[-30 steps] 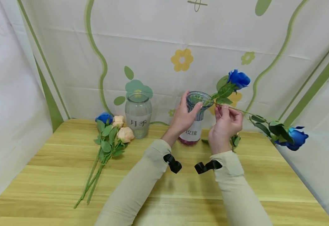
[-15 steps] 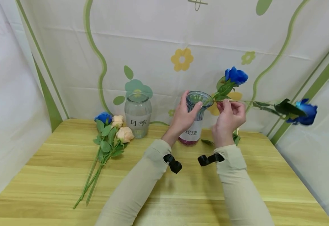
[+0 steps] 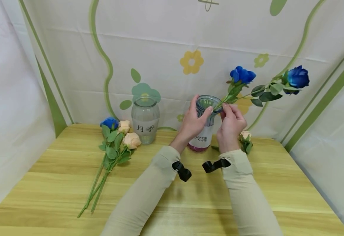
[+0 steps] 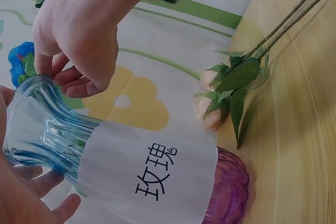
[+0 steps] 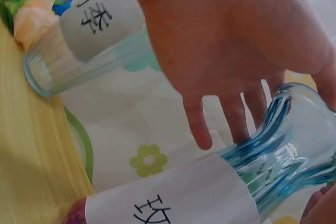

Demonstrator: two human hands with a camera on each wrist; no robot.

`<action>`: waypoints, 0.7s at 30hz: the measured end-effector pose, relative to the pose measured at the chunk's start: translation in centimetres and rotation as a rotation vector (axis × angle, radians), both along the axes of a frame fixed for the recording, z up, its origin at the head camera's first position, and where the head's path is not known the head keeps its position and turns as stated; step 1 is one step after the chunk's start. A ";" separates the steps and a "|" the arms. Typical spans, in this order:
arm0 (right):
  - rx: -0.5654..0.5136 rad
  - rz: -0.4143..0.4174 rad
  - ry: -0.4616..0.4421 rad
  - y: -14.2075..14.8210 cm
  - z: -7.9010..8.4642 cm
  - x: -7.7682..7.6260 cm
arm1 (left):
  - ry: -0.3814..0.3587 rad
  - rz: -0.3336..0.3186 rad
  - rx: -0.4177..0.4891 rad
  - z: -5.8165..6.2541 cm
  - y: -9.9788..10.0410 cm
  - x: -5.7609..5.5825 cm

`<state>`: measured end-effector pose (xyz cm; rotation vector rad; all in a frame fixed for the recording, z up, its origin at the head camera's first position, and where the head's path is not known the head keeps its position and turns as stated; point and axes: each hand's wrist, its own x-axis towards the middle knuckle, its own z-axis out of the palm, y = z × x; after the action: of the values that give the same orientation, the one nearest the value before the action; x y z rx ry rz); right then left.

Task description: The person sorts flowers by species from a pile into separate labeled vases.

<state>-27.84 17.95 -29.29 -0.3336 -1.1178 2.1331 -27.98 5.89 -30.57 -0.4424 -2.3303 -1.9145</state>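
Wrinkled beige sleeves (image 3: 145, 186) cross a wood-grained table (image 3: 172, 216); the left hand (image 3: 191, 124) curls thumb and fingers around the flared, fluted neck of a labelled glass vase (image 3: 209, 121), while the right hand (image 3: 233, 124), just beside its rim, pinches the thin stem of a ruffled blue rose (image 3: 298, 78) slanting up beyond the fingertips; a second rose (image 3: 242, 75) leans in the vase before a creased backdrop (image 3: 148, 19)

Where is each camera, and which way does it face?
Head: on the head, looking forward and down at the table; left hand, right hand, sleeves show.
Left wrist: worn there, facing the pink-bottomed vase; both hands show.
Right wrist: worn there, facing that and the clear vase; both hands show.
Both wrist views share the pink-bottomed vase.
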 end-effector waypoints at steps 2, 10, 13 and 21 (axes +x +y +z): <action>-0.048 0.018 -0.013 0.0 0.0 0.0 | 0.001 0.006 0.004 0.0 0.1 0.0; -0.110 0.015 0.034 0.0 -0.2 0.2 | 0.001 0.010 0.006 -0.1 0.1 0.1; -0.093 -0.023 0.089 0.0 -0.1 0.2 | 0.004 0.005 0.007 -0.1 0.1 0.0; -0.033 -0.042 0.065 -0.1 0.3 0.5 | 0.003 -0.005 0.008 -0.1 0.0 0.0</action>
<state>-27.38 17.89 -28.99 -0.2984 -1.0316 2.1126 -28.00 5.87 -30.67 -0.4506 -2.3207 -1.9231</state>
